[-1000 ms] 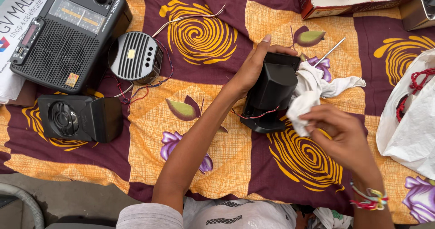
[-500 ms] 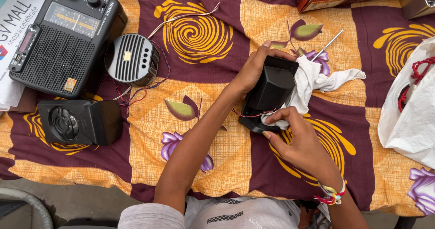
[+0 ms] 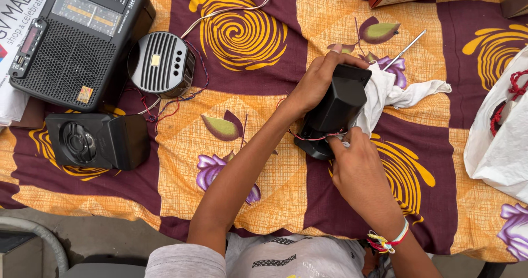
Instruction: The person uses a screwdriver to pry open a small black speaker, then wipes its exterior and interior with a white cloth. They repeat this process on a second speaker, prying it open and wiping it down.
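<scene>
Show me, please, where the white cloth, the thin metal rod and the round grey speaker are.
white cloth [image 3: 404,95]: head view, on its bare fold right of the black box.
thin metal rod [image 3: 406,49]: head view, on the middle of its shaft.
round grey speaker [image 3: 160,63]: head view, on its slotted front face.

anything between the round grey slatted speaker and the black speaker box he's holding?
Head view: only patterned maroon-and-orange cloth lies between the round grey slatted speaker and the black plastic speaker box, plus the left hand gripping that box and its forearm.
</scene>
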